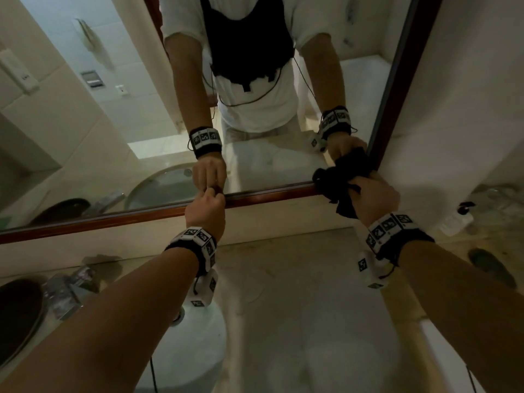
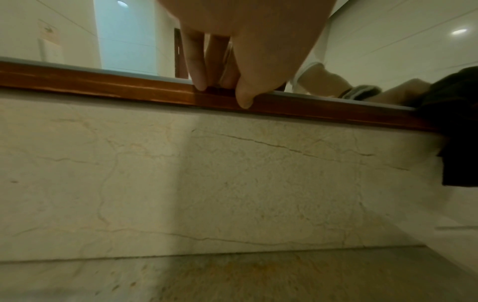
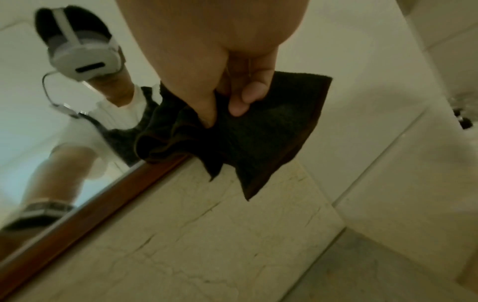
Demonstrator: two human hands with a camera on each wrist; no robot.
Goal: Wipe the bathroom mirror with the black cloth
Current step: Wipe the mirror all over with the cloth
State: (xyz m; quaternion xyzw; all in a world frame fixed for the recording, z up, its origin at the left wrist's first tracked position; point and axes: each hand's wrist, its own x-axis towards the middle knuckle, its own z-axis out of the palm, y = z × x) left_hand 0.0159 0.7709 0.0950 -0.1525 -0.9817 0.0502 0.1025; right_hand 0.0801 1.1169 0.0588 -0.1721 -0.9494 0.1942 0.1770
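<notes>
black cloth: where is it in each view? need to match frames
Head: the bunched black cloth sits right of centre, at the mirror's lower right corner, gripped by the right hand.
Left wrist: at the far right edge, draped over the frame.
Right wrist: centre, pinched below the fingers.
Shared landmark: the reddish-brown wooden mirror frame.

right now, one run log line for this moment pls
phase: wiping | right hand: grips black cloth at mirror bottom right corner | left hand: fingertips on wooden frame lower edge
</notes>
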